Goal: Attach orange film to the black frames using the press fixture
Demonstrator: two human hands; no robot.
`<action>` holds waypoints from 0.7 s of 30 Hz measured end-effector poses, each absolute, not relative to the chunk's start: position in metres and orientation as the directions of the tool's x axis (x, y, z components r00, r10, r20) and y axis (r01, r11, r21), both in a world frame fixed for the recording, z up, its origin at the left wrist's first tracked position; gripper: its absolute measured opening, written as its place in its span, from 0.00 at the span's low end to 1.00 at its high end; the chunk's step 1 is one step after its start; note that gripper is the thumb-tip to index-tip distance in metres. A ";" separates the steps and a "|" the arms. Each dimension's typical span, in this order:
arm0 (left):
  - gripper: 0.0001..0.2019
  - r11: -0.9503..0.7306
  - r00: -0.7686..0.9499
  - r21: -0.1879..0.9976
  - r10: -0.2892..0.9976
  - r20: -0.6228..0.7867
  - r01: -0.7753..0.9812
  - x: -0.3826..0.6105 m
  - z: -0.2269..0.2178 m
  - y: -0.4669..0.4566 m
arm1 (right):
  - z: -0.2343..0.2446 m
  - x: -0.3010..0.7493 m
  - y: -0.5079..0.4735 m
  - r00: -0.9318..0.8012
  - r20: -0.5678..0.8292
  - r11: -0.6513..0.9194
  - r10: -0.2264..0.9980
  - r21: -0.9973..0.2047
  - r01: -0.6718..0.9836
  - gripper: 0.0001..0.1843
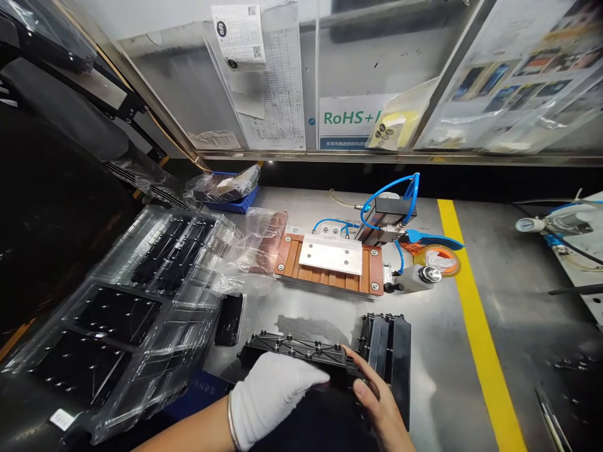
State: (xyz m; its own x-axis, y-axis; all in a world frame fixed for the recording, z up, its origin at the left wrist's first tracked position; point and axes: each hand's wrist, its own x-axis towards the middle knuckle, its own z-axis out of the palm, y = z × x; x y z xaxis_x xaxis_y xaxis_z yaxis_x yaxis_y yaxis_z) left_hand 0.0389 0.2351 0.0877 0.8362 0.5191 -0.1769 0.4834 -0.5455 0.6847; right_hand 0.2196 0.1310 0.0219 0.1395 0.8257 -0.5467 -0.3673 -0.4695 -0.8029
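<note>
A long black plastic part (pixel 301 346) with ribs and small metal studs along its top lies across the near middle of my view. My left hand (pixel 271 392), in a white glove, grips it from the near side; a bare fingertip shows at the glove's end. Around its right end are the thumb and fingers of my bare right hand (pixel 377 395). Just beyond that hand, a group of similar black parts (pixel 396 358) stands side by side on the metal table. My hands hide the lower side of the held part.
Stacked clear trays (pixel 155 351) with black parts fill the left. Behind my hands sits a brown fixture (pixel 325 276) with a metal plate and blue air hoses. A phone (pixel 230 320), a bottle (pixel 419 277), a blue bin (pixel 235 198) and a yellow floor-style stripe (pixel 475 314) are around it.
</note>
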 end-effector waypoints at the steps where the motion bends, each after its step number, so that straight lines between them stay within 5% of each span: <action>1: 0.14 -0.529 0.804 0.653 0.552 -0.219 0.542 0.039 0.085 0.235 | 0.021 0.218 0.131 0.143 -0.548 -0.466 0.824 -0.800 -0.378 0.34; 12: 0.16 -0.471 0.720 0.596 0.633 -0.285 0.650 0.061 0.051 0.218 | 0.010 0.216 0.126 0.172 -0.499 -0.471 0.849 -0.864 -0.181 0.34; 21: 0.20 -0.534 0.747 0.564 0.616 -0.252 0.630 0.064 0.063 0.216 | 0.016 0.213 0.129 0.172 -0.504 -0.462 0.846 -0.856 -0.233 0.35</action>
